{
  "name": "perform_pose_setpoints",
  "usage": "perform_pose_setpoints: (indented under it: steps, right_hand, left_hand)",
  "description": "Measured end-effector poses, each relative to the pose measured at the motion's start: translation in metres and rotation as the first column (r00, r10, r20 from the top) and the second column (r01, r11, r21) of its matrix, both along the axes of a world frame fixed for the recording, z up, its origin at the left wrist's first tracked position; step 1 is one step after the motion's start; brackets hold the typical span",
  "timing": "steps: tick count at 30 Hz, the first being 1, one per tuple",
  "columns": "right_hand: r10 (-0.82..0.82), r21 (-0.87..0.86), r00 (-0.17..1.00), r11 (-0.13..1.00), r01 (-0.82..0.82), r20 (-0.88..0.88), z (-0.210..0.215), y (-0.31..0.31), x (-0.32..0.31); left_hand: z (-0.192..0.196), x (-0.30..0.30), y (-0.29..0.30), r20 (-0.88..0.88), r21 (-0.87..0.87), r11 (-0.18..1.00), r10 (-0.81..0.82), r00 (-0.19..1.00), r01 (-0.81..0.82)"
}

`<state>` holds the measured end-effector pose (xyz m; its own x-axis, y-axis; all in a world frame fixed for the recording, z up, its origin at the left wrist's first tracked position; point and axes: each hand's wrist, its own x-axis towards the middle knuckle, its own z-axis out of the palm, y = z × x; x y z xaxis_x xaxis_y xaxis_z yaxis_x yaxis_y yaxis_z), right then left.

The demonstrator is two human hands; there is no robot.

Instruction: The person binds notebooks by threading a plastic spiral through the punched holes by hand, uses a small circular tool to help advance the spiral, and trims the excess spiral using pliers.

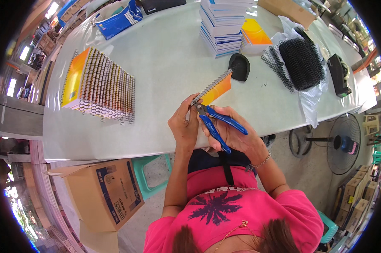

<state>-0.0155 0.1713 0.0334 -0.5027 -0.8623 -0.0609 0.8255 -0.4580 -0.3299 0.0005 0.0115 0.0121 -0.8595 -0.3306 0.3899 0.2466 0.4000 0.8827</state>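
Watching remotely, I've the white plastic-covered table [161,63] as ref. On its left side, the tall stack of orange-yellow spiral-bound notebooks [108,86] could snag or topple if bumped. Over its near edge, L hand [184,121] pinches the slim orange-yellow spiral-bound notebook [219,92] by its grey coil's [212,86] near end; R hand [240,135] is wrapped round the blue-handled metal cutters [213,131], handles apart. A slip could nick L fingertips (they're v. close). Can't tell if the jaws bite the coil, b/c fingers crowd that tip.
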Motion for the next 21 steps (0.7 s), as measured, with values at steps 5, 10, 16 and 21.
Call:
perform_pose_setpoints:
  steps: [5,10,16,21]
  right_hand:
    - [-0.038,0.534,0.765,0.694,0.483,-0.643,0.025,0.002,0.013]
    - [0.305,0.369,0.350,0.006,0.929,-0.886,0.016,0.068,-0.016]
    - [0.520,0.043,0.189,-0.278,0.960,-0.833,-0.030,0.103,-0.040]
    - [0.560,0.031,0.210,-0.312,0.949,-0.802,-0.033,0.103,-0.038]
  left_hand:
    - [0.013,0.004,-0.006,0.036,-0.057,0.998,0.035,0.999,-0.033]
    - [0.073,0.017,-0.026,0.042,0.075,0.982,0.173,0.984,-0.175]
    - [0.158,0.026,-0.114,-0.327,0.036,0.903,0.416,0.849,-0.429]
    - [0.203,0.005,-0.205,-0.364,0.086,0.939,0.341,0.866,-0.334]
